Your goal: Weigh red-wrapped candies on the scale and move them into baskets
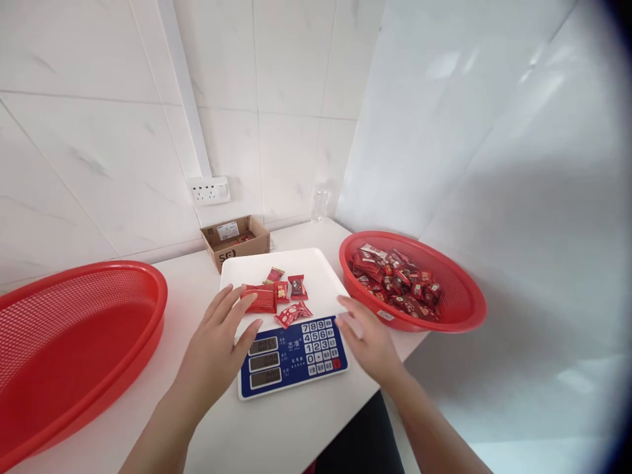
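Note:
A white digital scale with a blue keypad panel stands on the table before me. Several red wrapped candies lie on its pan, among them a larger red packet at the left. My left hand hovers over the scale's left edge, fingers spread, its tips close to that packet; whether they touch it I cannot tell. At the scale's right side is my right hand, empty, its fingers apart and near the keypad. The top display seems to read 0.055.
On the right, a red plastic basket holds many wrapped candies. A larger red basket stands at the left. Behind the scale are an open cardboard box and a clear plastic container. A wall socket sits above the white table.

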`<control>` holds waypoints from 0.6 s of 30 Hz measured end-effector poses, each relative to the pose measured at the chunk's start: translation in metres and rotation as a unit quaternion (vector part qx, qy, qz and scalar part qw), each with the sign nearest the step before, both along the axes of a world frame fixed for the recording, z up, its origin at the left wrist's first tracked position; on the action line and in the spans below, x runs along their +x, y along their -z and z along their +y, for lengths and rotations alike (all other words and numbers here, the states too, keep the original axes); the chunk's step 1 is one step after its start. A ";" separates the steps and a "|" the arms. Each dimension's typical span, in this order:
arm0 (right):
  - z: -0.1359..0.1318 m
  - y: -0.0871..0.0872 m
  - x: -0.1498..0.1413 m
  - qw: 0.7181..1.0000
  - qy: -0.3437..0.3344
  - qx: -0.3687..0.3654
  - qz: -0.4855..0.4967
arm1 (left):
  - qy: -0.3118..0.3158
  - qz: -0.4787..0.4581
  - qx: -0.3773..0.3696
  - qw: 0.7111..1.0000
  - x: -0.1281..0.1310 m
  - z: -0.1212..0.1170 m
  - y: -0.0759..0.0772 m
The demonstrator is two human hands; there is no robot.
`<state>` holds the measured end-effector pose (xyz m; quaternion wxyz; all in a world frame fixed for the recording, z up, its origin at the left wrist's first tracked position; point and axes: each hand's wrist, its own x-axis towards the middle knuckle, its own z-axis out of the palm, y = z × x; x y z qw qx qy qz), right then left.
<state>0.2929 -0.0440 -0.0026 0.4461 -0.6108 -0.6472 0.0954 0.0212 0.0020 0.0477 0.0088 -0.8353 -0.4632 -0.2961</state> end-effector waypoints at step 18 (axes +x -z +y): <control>0.008 -0.016 -0.025 0.979 -0.107 -0.028 -0.169 | -0.176 0.063 -0.039 0.982 -0.076 0.018 0.018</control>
